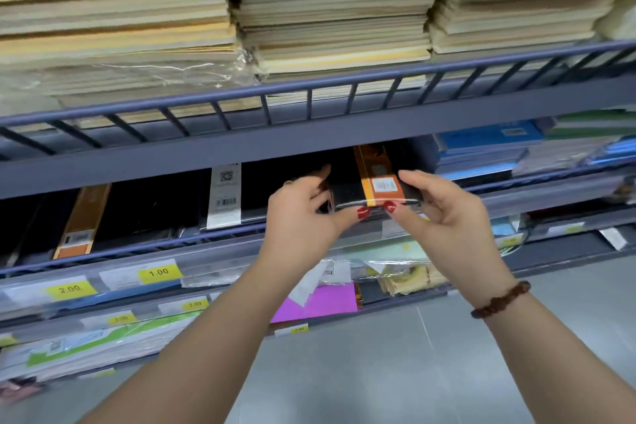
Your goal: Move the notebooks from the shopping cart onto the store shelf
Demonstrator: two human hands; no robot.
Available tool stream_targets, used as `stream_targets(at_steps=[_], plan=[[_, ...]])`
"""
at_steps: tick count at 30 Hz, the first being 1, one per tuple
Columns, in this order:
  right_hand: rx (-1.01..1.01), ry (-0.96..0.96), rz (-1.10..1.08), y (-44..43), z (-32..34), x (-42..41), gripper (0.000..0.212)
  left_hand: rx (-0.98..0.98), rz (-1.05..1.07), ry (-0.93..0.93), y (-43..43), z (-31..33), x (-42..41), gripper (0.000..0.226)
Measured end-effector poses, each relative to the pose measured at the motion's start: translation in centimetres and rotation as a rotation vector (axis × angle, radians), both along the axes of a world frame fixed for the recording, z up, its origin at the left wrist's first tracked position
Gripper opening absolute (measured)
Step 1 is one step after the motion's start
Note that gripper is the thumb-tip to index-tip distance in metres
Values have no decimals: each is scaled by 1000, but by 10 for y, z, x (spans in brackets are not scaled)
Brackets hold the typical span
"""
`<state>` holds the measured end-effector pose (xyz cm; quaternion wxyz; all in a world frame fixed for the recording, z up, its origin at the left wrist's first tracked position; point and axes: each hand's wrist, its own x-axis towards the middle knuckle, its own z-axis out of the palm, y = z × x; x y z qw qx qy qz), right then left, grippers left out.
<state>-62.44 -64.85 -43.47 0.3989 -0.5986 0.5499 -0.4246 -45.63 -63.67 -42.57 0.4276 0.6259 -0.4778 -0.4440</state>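
Black covers with an orange band mark the small stack of notebooks (375,191) I hold at the mouth of the middle shelf (309,144), just under its grey front lip; my left hand (303,213) pinches the near left corner, my right hand (444,210) the near right, fingers (411,179) of both closed on the stack, thumbs beneath the front edge. To seat it well, I judge I should keep it level, lift it clear of the low wire rail (137,249), then push straight back with even pressure from both sides so nothing fans out. Its long axis seems to run front to back, the orange band pointing into the shelf; the far end is lost in shadow.
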Motion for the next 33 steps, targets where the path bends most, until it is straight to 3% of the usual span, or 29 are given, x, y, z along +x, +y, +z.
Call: stream_targets(at_steps=[4,10,21,25,33], plan=[[-51,215,7,-28,-3,-3,41,-55,3,-303,-28,-3,-5,65],[-94,431,23,-42,-14,-4,42,-93,9,-523,-38,-17,-9,57],[-117,469,54,-36,-18,-5,40,-100,-37,-526,-33,-22,-8,57],[-160,622,103,-24,1,-10,39,-20,-57,-456,-14,-5,-1,54],[-243,774,364,37,61,22,48,31,-102,-789,73,49,55,50]])
